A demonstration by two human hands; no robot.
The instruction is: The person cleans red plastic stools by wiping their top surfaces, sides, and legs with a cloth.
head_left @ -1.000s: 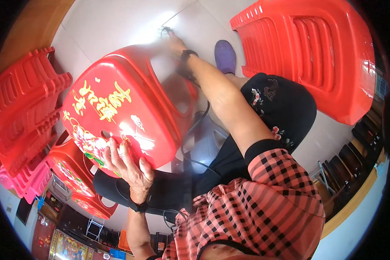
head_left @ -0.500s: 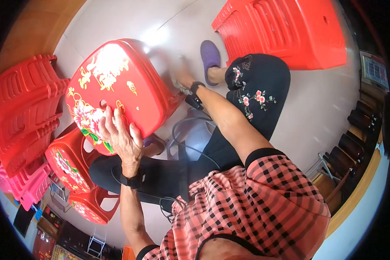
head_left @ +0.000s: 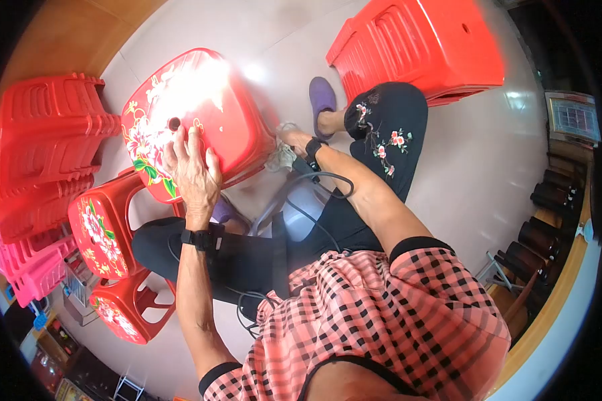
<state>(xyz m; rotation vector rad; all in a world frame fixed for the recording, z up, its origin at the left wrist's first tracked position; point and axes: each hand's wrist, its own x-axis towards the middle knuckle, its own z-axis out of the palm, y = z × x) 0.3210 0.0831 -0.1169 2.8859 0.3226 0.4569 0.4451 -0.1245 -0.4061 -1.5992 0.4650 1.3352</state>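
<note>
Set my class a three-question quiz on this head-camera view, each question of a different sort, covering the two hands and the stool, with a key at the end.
1. Multiple choice: what does the left hand touch?
a) the floor
b) the seat of the nearest flowered stool
c) a purple shoe
2. True or false: both of the person's wrists are bare.
3. Fill in the missing word: the right hand, beside that stool, holds a crumpled, pale ____.

Key:
1. b; the hand lies on the seat, near its hole.
2. False; each wrist wears a dark band.
3. Cloth.
</note>
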